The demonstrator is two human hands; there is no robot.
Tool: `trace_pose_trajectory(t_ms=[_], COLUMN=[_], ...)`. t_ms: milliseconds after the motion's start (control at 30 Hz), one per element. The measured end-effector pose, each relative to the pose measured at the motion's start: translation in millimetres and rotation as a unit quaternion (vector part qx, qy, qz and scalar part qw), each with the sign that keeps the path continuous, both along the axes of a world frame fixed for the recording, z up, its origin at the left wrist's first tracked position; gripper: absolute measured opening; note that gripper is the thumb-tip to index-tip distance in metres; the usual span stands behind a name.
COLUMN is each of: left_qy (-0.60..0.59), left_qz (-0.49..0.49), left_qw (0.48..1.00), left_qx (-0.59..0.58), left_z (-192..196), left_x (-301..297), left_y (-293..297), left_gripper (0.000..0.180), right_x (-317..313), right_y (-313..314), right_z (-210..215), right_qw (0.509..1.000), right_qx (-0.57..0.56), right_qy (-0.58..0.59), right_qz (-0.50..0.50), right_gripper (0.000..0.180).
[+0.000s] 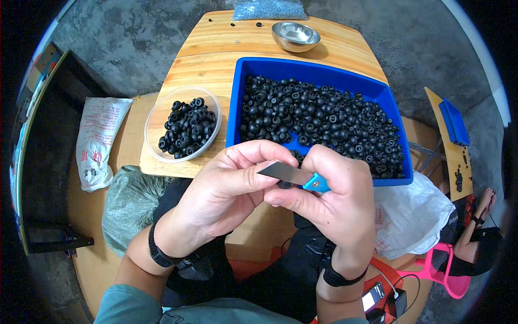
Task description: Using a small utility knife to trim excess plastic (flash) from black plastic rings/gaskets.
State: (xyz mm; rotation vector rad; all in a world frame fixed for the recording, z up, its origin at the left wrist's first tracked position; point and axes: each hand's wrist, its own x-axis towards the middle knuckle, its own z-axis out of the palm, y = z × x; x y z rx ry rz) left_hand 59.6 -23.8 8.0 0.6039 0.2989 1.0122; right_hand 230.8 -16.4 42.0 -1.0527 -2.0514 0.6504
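1. Both hands are up in front of the chest, close together over the near edge of the blue bin [237, 102].
2. Right hand [334, 200] is curled tight round a small knife [294, 175] with a blue handle; the grey blade points left, toward the other hand.
3. Left hand [226, 189] has its fingers pinched narrow. A dark bit shows just under the blade between the two hands, most likely one of the black rubber rings, though it is mostly hidden.
4. My read: this is the trimming step, with the blade edge laid against the piece the left fingers are holding.
5. The bin, just beyond the hands, is piled with black rings [324, 121], loose and heaped toward the right side.
6. The clear tub [156, 146] to the left of the bin on the wooden board [205, 70] holds a much smaller heap of rings [186, 127].
7. A steel bowl [295, 36] sits at the far end, well apart.
8. The next move calls for a short, controlled cut, with the thumb kept clear of the edge and the pinch firm enough that the small piece doesn't slip.
9. After that, I'd judge the piece belongs in the tub, so a short reach left.
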Motion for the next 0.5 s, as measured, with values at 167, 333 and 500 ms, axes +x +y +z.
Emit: trace_pose_trajectory(t_ms=[167,333,500], left_qy=[-0.014,-0.001,-0.011], left_qz=[-0.007,0.001,0.004], left_qw=[1.000,1.000,1.000], left_qx=[0.008,0.006,-0.003], left_z=[-2.0,-0.8,-4.5], left_x=[-0.6,-1.7,-3.5], left_y=[0.6,0.3,2.1], left_gripper=[0.028,0.027,0.027], right_x=[-0.7,-4.6,-11.0], right_y=[0.1,-1.5,-2.0], right_z=[-1.2,-1.8,-4.7], right_qw=[1.000,1.000,0.998], right_qx=[-0.008,0.009,0.047], right_qy=[-0.001,-0.005,-0.027], right_qz=[0.006,-0.010,-0.040], right_gripper=[0.041,0.043,0.045])
